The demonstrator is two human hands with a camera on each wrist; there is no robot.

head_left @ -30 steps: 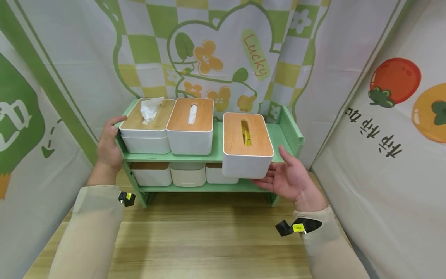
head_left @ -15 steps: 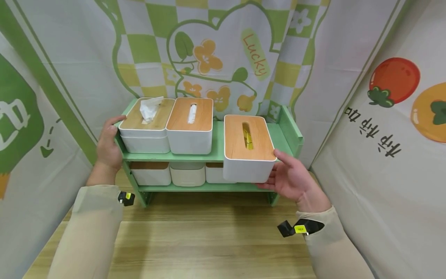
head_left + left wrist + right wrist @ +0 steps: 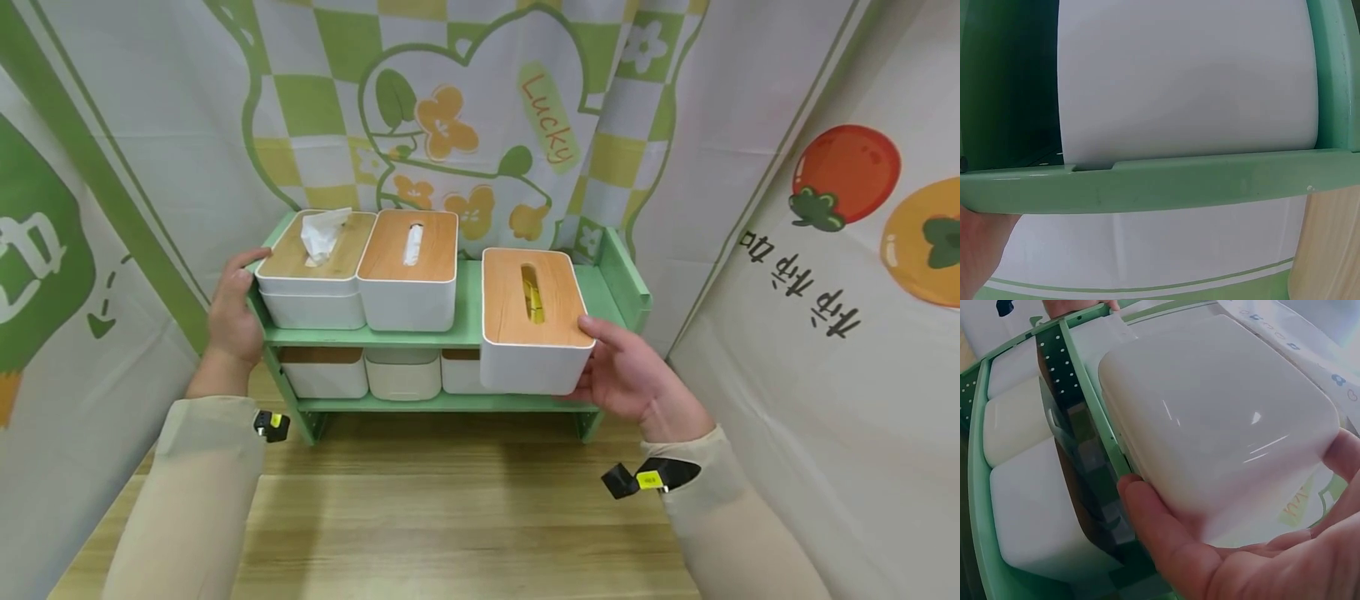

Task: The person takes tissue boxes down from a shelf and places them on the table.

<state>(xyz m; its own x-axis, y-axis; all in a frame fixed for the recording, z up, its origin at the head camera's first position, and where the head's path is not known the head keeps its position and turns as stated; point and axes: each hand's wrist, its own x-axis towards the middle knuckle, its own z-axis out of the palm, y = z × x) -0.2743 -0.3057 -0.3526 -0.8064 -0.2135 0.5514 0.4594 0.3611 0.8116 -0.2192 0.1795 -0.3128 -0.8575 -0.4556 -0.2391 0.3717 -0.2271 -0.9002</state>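
My right hand holds a white tissue box with a wood-look lid and something yellow inside its slot. The thumb lies on the lid's right edge, with the other fingers at the box's lower right side. The box juts out over the front edge of the upper tier of a green two-tier shelf. In the right wrist view, the fingers reach along the white box's lower edge. At the shelf's left end, my left hand grips the side panel, its fingertips over the top.
Two more tissue boxes stand on the upper tier's left: one with a tissue sticking out, and a taller box beside it. White and cream containers line the lower tier. A printed curtain hangs behind; wood-grain surface lies in front.
The tissue box has come slightly forward off the shelf. My right thumb, raised clear of it before, has come down onto the lid's edge. The left hand stays in place.
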